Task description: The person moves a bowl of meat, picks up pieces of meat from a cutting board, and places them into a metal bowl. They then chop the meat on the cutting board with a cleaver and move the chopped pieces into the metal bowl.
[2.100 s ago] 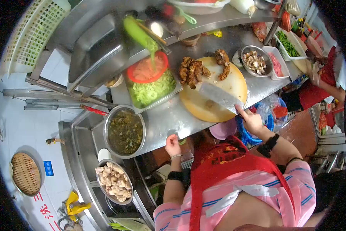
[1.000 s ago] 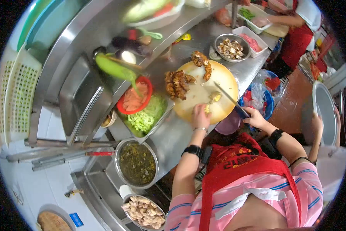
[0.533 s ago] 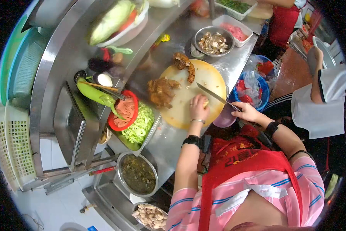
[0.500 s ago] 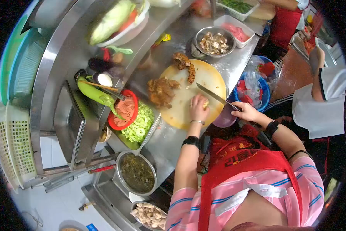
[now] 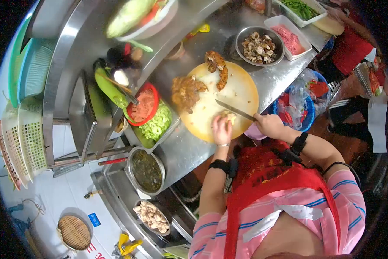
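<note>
My left hand (image 5: pixel 221 131) is closed, its fingertips on a small pale yellow piece of food (image 5: pixel 229 116) on the round yellow cutting board (image 5: pixel 241 88). My right hand (image 5: pixel 269 126) grips the handle of a kitchen knife (image 5: pixel 236 110). The knife's blade slants over the board, close above the yellow piece and the left fingertips. Browned chunks of cooked meat (image 5: pixel 187 94) lie along the board's left side. A ridged brown strip of the same look (image 5: pixel 222 77) rests near its far edge.
Beyond the board stand a steel bowl of dried, chopped pieces (image 5: pixel 258 47) and a white tub of pink meat (image 5: pixel 289 39). At left are a red bowl of pink slices (image 5: pixel 143 105) and a tray of shredded greens (image 5: pixel 158 123). A blue bin (image 5: pixel 308 123) sits below right.
The view has shifted, so the board's surroundings sit differently. Both hands stay at the board with the knife and yellow piece. A co-worker's arm at the right has gone from sight.
</note>
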`<state>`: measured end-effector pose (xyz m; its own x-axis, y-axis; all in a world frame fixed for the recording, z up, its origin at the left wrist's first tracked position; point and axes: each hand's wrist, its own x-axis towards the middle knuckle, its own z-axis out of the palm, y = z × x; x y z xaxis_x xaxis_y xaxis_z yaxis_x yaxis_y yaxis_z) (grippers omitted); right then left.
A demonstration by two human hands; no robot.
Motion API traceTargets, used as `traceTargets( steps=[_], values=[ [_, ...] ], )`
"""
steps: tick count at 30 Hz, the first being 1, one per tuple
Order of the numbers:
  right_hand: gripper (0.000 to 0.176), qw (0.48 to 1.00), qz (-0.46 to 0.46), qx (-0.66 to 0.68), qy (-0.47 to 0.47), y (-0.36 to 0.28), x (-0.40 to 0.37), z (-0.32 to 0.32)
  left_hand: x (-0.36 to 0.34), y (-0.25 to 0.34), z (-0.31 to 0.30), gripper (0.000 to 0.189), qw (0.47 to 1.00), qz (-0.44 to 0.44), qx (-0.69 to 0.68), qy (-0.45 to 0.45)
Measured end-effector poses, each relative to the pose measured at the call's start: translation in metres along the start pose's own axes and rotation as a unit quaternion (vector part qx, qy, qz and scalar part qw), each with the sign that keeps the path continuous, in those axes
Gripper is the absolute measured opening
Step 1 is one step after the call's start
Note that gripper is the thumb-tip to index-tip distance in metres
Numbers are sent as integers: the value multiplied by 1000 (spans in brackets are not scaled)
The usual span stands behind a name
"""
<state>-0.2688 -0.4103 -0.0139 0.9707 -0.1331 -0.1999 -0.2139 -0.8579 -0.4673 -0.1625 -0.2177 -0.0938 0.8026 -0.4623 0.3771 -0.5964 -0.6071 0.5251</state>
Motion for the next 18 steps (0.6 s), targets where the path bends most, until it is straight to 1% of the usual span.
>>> traceTargets(
  steps=[2, 3, 4, 6, 8, 10, 12, 14, 15, 16, 18],
  values=[
    [18, 1000, -17, -16, 13, 0, -2, -8, 6, 8, -4, 28, 999, 7, -29, 43],
    [19, 999, -35, -14, 22, -2, -5, -15, 8, 11, -7, 27, 999, 10, -14, 51],
    [20, 998, -52, -13, 30, -4, -6, -20, 8, 8, -5, 27, 998, 13, -16, 51],
    [20, 998, -54, -22, 28, -7, -9, -23, 6, 3, 0, 27, 998, 36, 2, 55],
    [21, 997, -57, -33, 25, -11, -10, -27, 5, 0, 2, 28, 998, 37, -5, 56],
    [21, 996, -41, -78, -34, -17, -9, -30, 4, 0, 0, 28, 998, 40, -10, 56],
    [22, 996, -32, -79, -38, -20, -7, -26, 5, 3, 1, 26, 997, 50, 6, 61],
    [24, 996, -12, -86, -32, -18, -5, -24, 3, -1, 3, 25, 997, 58, 10, 59],
    [24, 996, -21, -82, -38, -18, -4, -22, 4, -1, 4, 24, 996, 62, 20, 58],
    [24, 996, -23, -80, -42, -14, -5, -21, 6, 3, 2, 23, 998, 49, 17, 44],
    [22, 999, -19, -48, 8, -8, -9, -10, 6, 5, -5, 23, 999, 34, 8, 12]
  ],
)
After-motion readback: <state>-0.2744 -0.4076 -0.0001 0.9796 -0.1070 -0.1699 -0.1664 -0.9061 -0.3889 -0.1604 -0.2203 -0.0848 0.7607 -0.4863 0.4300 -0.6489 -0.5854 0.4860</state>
